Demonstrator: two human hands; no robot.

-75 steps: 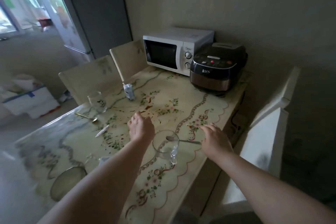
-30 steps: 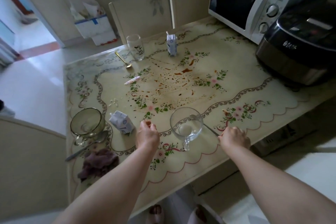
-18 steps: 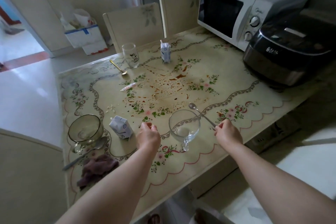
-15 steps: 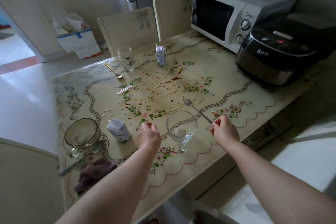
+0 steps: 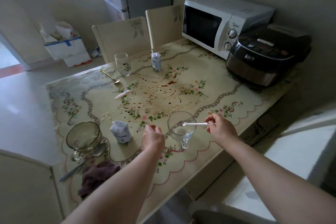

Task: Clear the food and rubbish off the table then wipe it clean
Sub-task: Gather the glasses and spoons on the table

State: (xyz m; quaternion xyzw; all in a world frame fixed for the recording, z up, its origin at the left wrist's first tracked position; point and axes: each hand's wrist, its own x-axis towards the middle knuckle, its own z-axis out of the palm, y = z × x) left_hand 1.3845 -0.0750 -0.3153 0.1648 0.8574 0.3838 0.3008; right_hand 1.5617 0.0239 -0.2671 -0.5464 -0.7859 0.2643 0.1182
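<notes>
The floral table (image 5: 209,152) has brown spills (image 5: 163,92) across its middle. My right hand (image 5: 221,129) pinches the handle of a metal spoon (image 5: 190,124) whose bowl hangs over a clear glass cup (image 5: 181,130). My left hand (image 5: 152,136) hovers just left of the cup, fingers loosely curled and holding nothing. A crumpled milk carton (image 5: 121,132) lies left of that hand. A glass bowl (image 5: 83,137) with a spoon (image 5: 85,160) sits at the near left, and a purple cloth (image 5: 98,174) lies by the front edge.
At the far side stand a tumbler (image 5: 123,64), an upright milk carton with straw (image 5: 156,60), a gold spoon (image 5: 110,76) and a straw wrapper (image 5: 122,94). A microwave (image 5: 218,23) and rice cooker (image 5: 263,56) fill the right corner. Chairs (image 5: 123,36) line the far edge.
My right hand picked the spoon up off the table and swung it over the glass cup. The left hand stayed beside the cup. The camera tilted down, then rose slightly.
</notes>
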